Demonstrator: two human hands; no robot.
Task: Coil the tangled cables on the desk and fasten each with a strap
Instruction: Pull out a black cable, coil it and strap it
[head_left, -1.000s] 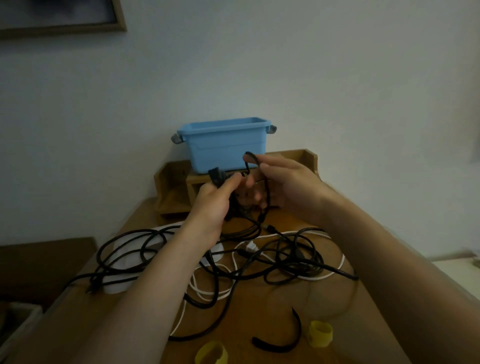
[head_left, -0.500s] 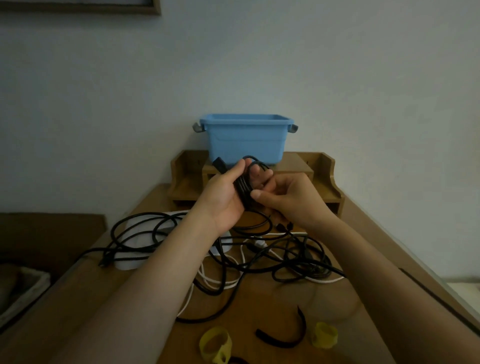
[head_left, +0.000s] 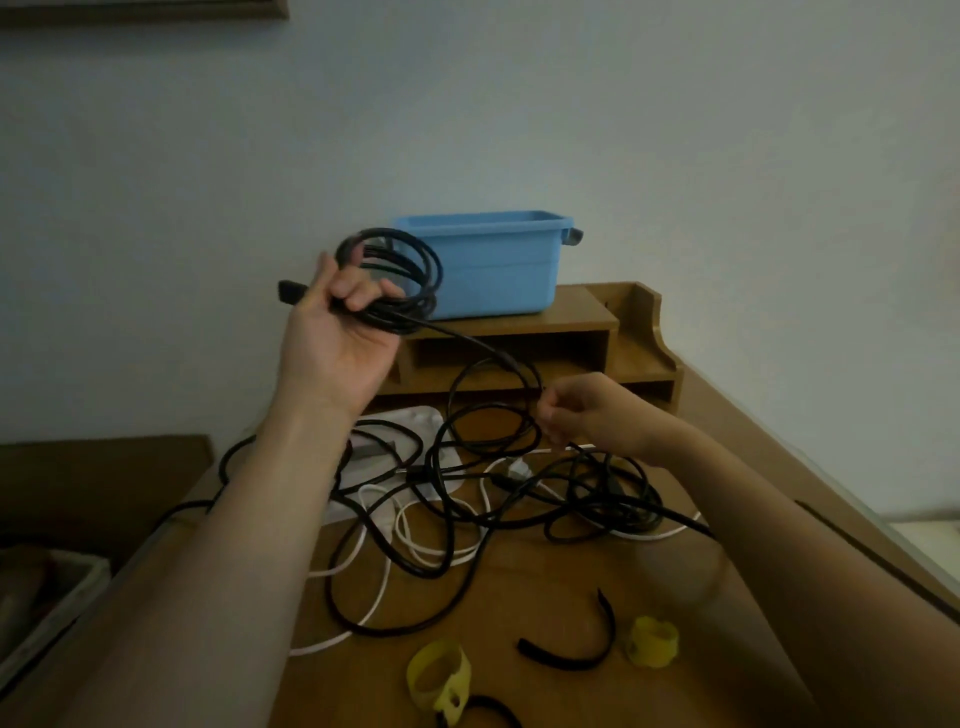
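We hold our left hand (head_left: 337, 332) raised, palm toward us, fingers curled round the black coil (head_left: 402, 260) before the bin (head_left: 493, 275), while our right hand (head_left: 587, 415), lower, pinches the coil's tail (head_left: 483, 346) above the tangle (head_left: 467, 499) on the desk (head_left: 545, 582).

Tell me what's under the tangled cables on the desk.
A flat white object shows beneath the black cables, lying on the wooden desk, and a white cable threads under them too. How far the white object reaches is covered by the tangle.
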